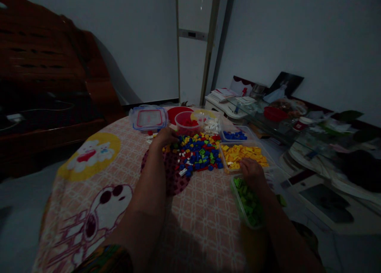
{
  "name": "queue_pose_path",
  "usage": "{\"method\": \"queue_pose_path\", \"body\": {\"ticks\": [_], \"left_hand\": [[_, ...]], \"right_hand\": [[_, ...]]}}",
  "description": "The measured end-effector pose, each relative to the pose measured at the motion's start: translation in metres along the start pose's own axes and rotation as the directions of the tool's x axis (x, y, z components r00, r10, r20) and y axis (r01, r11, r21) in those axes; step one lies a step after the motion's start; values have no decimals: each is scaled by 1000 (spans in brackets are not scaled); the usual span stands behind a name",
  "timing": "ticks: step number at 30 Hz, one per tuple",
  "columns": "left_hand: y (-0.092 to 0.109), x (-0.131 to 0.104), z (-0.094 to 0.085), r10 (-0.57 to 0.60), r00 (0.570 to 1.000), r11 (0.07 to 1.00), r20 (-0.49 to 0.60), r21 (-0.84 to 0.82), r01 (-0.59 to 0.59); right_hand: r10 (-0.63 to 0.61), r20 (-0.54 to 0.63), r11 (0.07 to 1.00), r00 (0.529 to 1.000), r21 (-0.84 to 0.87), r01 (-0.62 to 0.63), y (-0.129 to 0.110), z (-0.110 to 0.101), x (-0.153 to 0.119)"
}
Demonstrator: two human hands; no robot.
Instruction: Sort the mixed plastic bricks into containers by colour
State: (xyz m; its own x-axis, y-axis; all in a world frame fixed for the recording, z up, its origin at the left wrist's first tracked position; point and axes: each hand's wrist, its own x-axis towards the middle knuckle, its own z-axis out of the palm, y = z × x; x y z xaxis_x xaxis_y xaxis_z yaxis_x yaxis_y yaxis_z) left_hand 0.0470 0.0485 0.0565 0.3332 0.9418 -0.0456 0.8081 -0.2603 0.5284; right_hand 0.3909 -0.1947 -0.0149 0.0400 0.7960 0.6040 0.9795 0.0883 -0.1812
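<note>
Apparent sorting: left hand (166,136) adjoined multicoloured plastic bricks (203,152), right hand (252,171) yellow plastic bricks (245,152), both apart, grips indiscernible; pinching seemed needed next.

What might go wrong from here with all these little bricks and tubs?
The right forearm overlaps, in view, the rectangular clear plastic tub of green plastic bricks and might bump it. The right hand is at the neighbouring clear plastic tub of yellow plastic bricks; a stray piece might fall among the green. The left hand, at the loose multicoloured plastic brick pile, might scatter small pieces.
</note>
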Motion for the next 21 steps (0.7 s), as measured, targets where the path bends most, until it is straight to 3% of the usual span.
{"method": "queue_pose_path", "body": {"ticks": [5, 8, 11, 15, 18, 21], "left_hand": [[4, -4, -8, 82, 996, 995, 27, -56, -80], [19, -3, -1, 179, 983, 970, 36, -175, -171], [48, -2, 21, 229, 972, 923, 42, -326, -204], [94, -5, 54, 321, 947, 870, 8, -399, -291], [123, -6, 66, 383, 922, 841, -55, -393, -372], [147, -1, 73, 365, 925, 825, -111, -423, -376]], "right_hand": [[-16, -19, 1000, 1000, -16, 16, 2, 3, -2], [-19, -16, 1000, 1000, -21, 19, 4, 4, -2], [-26, -22, 1000, 999, -16, 25, 4, 4, -3], [-14, -39, 1000, 999, -21, 13, 2, 4, -3], [-24, -20, 1000, 1000, -13, 24, 2, 4, -3], [-1, -11, 1000, 1000, -14, 1, 2, 3, 0]]}}
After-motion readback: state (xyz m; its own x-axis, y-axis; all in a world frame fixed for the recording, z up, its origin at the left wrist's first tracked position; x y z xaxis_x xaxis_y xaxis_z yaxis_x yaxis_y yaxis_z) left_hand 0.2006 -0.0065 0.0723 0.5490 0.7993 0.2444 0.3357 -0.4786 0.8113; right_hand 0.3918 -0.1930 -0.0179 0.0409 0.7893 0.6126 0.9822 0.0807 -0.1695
